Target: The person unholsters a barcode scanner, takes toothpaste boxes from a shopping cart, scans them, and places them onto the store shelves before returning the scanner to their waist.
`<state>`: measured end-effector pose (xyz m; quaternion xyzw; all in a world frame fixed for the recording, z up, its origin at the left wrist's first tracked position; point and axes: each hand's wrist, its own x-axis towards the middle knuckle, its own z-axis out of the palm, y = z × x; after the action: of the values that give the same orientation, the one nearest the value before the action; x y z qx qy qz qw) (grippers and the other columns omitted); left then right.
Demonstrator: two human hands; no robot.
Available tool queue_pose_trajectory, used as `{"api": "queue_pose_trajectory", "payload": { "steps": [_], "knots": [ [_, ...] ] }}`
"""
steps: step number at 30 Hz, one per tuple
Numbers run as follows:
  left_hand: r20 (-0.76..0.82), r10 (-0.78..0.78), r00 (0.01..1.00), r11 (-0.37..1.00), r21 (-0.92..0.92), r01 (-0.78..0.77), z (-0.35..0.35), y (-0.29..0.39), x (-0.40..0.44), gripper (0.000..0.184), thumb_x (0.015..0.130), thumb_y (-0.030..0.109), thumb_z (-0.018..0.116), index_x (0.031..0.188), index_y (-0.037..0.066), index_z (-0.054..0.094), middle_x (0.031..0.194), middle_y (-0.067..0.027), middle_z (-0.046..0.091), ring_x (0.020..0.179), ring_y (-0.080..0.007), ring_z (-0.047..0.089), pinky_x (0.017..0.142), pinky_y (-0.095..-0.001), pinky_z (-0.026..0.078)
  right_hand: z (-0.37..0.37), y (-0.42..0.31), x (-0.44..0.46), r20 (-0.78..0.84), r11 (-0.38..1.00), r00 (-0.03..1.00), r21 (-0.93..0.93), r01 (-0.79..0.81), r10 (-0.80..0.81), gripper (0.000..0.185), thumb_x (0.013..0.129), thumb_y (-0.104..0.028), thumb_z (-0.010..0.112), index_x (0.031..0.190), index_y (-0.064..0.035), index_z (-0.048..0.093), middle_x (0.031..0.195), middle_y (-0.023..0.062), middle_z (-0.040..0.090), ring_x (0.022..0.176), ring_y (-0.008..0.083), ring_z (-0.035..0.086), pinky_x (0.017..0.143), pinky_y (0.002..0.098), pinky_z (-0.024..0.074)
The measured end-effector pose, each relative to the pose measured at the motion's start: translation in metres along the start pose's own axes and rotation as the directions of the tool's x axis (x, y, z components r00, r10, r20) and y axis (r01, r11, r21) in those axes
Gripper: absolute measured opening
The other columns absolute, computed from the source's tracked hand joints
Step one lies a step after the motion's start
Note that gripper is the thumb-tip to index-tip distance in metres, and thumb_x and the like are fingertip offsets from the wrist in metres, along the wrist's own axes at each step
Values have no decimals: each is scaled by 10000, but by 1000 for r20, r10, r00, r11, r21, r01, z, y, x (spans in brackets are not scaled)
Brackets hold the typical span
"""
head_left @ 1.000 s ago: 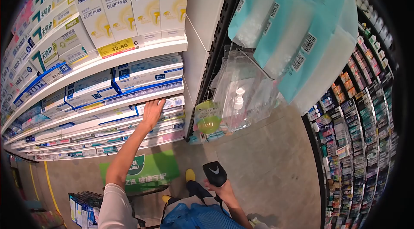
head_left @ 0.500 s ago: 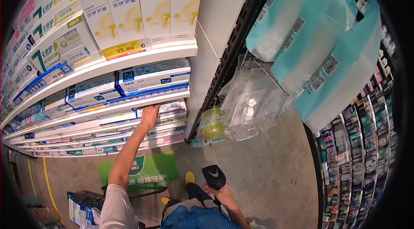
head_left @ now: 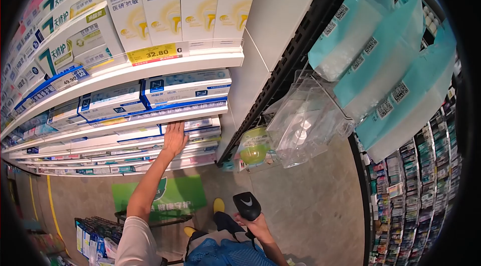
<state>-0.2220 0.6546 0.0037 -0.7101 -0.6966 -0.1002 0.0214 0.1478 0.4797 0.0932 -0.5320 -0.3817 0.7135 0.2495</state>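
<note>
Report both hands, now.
Left hand: fingers extended at a shelved box; grip cannot be told.
Right hand: closed, holding a black scanner-like device.

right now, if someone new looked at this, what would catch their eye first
Probably the big teal packages hanging at the upper right, then the row of white-and-yellow boxes at the upper left, above a yellow 32.80 price tag. Near the middle, the left hand stretches to just below a white shelf edge, while lower down the right hand holds a black handheld device.
</note>
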Motion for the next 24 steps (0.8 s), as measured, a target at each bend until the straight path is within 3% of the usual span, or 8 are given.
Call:
{"api": "queue_pose_trajectory", "payload": {
  "steps": [15,17,24],
  "knots": [
    [4,1,1000,998,-65,-1,0,-5,-7,751,770,298,630,1339,-59,294,1343,-218,357,1252,-346,333,1066,-438,243,-4,11,-1,-3,999,1000,36,26,-26,215,813,-31,649,1015,28,611,933,114,657,795,156,639,645,268,538],
    [-50,23,998,998,-50,-25,0,-4,-7,761,764,306,637,1341,-54,294,1337,-217,362,1250,-347,334,1068,-438,236,-5,10,-2,-1,999,1000,30,23,-23,216,812,-30,649,1017,28,610,932,115,657,796,157,640,645,268,538],
    [27,-32,999,999,-43,33,2,-2,-8,809,781,378,604,1373,-43,250,1416,-210,286,1310,-342,267,1092,-435,200,-4,10,-6,-1,1000,1000,15,-4,4,214,815,-31,646,1018,28,610,928,111,659,797,158,643,649,265,537]
  ]
}}
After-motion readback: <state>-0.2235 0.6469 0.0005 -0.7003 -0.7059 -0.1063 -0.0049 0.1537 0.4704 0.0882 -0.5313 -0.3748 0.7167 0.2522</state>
